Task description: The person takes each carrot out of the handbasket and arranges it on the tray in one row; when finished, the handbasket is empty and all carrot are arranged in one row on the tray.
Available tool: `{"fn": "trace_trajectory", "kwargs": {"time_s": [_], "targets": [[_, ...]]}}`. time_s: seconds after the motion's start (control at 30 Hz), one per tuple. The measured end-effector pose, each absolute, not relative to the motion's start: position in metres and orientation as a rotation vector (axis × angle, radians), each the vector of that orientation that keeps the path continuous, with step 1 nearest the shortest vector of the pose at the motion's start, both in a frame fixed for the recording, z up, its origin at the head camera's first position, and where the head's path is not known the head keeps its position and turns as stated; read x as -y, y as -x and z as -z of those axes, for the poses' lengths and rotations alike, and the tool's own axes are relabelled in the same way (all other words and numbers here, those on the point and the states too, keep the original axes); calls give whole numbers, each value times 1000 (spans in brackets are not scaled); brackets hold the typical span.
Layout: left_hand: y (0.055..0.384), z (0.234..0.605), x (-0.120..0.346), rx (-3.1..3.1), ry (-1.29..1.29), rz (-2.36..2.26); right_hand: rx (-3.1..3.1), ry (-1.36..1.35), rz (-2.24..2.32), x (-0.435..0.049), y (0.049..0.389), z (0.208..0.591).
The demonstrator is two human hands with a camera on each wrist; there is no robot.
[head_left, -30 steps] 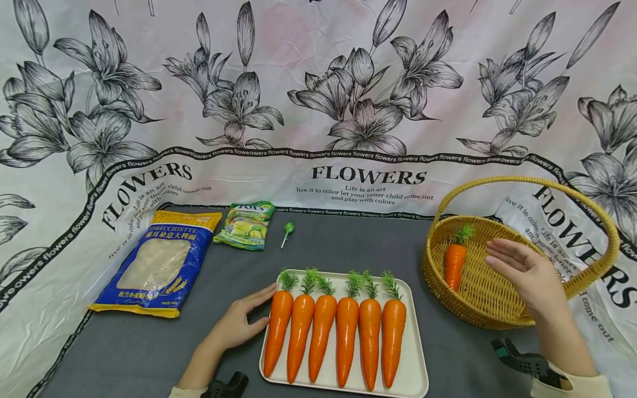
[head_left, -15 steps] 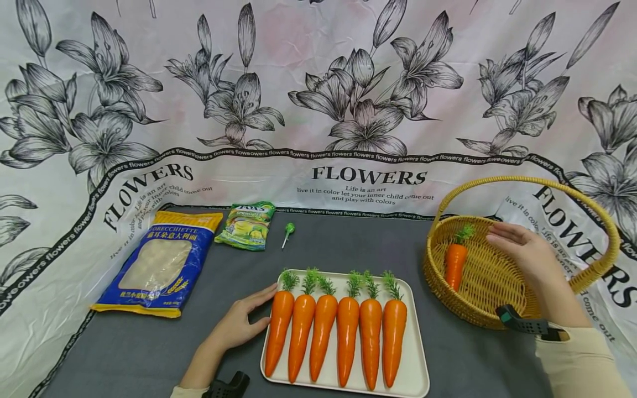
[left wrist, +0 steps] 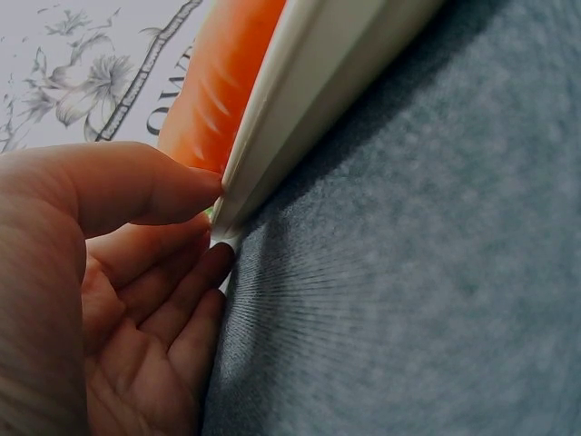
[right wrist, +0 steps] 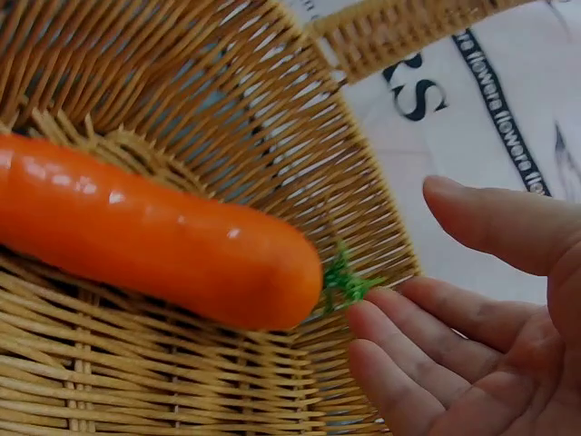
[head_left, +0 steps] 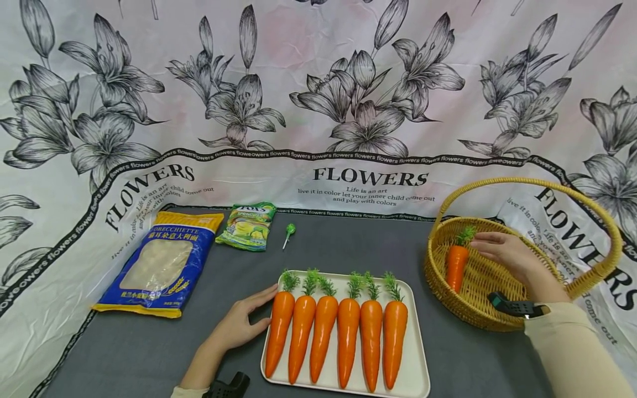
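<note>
My left hand (head_left: 242, 322) rests against the left edge of a cream tray (head_left: 418, 354), with thumb and fingertips touching its rim. Several orange carrots (head_left: 347, 342) with green tops lie side by side on that tray. On the right, my right hand (head_left: 507, 252) reaches over a wicker basket (head_left: 448, 307) with its fingers extended. One carrot (right wrist: 172, 238) lies inside the basket. In the right wrist view, the fingertips are right by the carrot's green top (right wrist: 347, 282), with the thumb spread apart and nothing gripped.
A blue and yellow pasta bag (head_left: 159, 262) lies at the left. Beside it are a green candy packet (head_left: 246, 225) and a small green lollipop (head_left: 290, 231). The basket's tall handle (head_left: 527, 181) arches over its right side. Flowered cloth hangs behind.
My right hand has moved left within the basket, closer to the carrot's leafy top. My left hand has stayed at the tray's edge.
</note>
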State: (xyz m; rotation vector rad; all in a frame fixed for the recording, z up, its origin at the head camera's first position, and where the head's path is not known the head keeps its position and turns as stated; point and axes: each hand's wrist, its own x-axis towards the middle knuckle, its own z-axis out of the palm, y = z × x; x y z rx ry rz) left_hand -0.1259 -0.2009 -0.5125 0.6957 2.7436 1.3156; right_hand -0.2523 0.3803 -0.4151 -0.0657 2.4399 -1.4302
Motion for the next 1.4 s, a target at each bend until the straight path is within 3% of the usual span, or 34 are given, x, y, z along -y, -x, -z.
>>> {"fn": "trace_trajectory", "kwargs": {"time_s": [0.73, 1.4], "targets": [[127, 516, 202, -2755, -711, -1301, -2531, 144, 1110, -365, 256, 441], [127, 517, 202, -2777, -706, -1280, -2422, 106, 1326, -368, 256, 438]]}}
